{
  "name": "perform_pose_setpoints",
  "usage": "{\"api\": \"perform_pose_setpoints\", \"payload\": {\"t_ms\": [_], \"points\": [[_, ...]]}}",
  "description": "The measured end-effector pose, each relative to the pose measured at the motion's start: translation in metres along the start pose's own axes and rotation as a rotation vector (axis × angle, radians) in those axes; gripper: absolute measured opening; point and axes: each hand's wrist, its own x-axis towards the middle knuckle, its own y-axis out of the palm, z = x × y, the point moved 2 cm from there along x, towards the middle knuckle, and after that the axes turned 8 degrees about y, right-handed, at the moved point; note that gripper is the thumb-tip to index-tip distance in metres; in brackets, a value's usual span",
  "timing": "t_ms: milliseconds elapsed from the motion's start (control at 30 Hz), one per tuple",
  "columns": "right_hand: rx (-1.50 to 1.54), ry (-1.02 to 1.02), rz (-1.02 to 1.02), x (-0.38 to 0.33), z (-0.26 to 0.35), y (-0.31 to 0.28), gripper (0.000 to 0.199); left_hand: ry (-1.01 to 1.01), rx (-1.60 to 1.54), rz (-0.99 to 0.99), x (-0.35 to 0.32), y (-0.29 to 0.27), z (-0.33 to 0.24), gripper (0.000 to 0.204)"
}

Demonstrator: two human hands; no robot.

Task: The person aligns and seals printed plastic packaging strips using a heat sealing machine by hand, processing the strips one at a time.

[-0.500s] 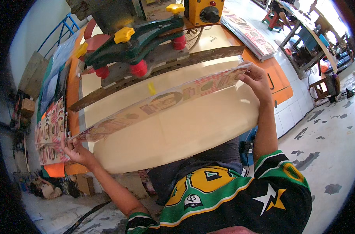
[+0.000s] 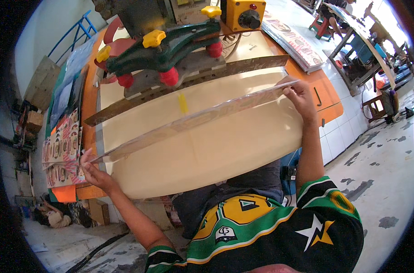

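Note:
A long, thin printed plastic strip stretches between my hands, seen nearly edge-on. My left hand holds its left end, fingers curled around the edge. At the far right end, my right hand pinches the strip between thumb and fingers. Beneath it lies a broad cream board, with a yellow piece of tape on its far part. Just beyond the strip stands a press with a dark green arm, red feet and yellow knobs. A dark metal bar runs along the press's near side.
Printed sheets are stacked at the left edge of the orange table. Another stack of printed sheets lies at the far right. A yellow control box with a black dial sits behind. A person is in the far right background.
The strip has tilted, so its printed face, plain before, now shows only as a thin edge. Both hands still hold its ends; the left has shifted slightly right in the picture.

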Motion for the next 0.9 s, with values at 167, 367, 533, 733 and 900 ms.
{"api": "perform_pose_setpoints", "payload": {"t_ms": [167,367,533,733,900], "points": [[-0.558,0.115,0.007,-0.003,0.021,0.016,0.032,-0.051,-0.013,0.036,0.0,-0.003,0.005,0.058],[-0.456,0.167,0.059,0.001,0.031,0.024,0.029,-0.184,0.047,-0.011,-0.006,-0.013,0.042,0.044],[-0.505,0.216,0.087,0.002,0.033,0.024,0.029,-0.154,0.032,0.111,0.0,0.004,0.02,0.042],[-0.448,0.258,0.088,0.003,0.04,0.029,0.031,-0.307,0.028,0.235,0.007,0.024,-0.014,0.029],[-0.521,0.164,-0.067,0.002,0.027,0.015,0.024,0.061,0.007,0.258,0.008,0.018,-0.019,0.03]]}}
